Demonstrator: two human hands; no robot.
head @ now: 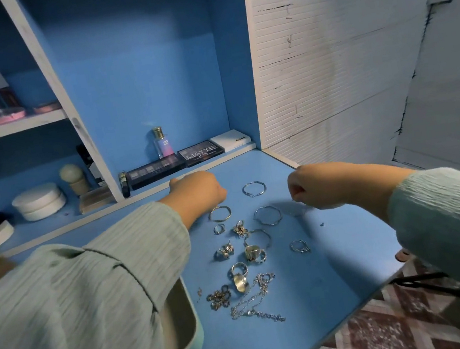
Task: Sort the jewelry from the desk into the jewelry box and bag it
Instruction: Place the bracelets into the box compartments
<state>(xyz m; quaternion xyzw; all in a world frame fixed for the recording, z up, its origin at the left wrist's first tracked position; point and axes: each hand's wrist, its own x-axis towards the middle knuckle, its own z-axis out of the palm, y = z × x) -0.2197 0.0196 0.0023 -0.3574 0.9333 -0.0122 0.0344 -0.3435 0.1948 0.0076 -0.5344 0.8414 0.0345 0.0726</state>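
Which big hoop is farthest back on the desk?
The hoop lying alone between the two hands, nearest the shelf. The other three hoops lie closer to the person, down among the rings.

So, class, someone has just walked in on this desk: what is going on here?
A person is at a blue desk strewn with jewelry: hoop earrings, rings and a silver chain. Both hands are curled above the far end of the spread; the left hand is beside a hoop, and the right hand seems to pinch something tiny, too small to identify. The open jewelry box sits at the near left, partly hidden by the sleeve. Most pieces remain unsorted.
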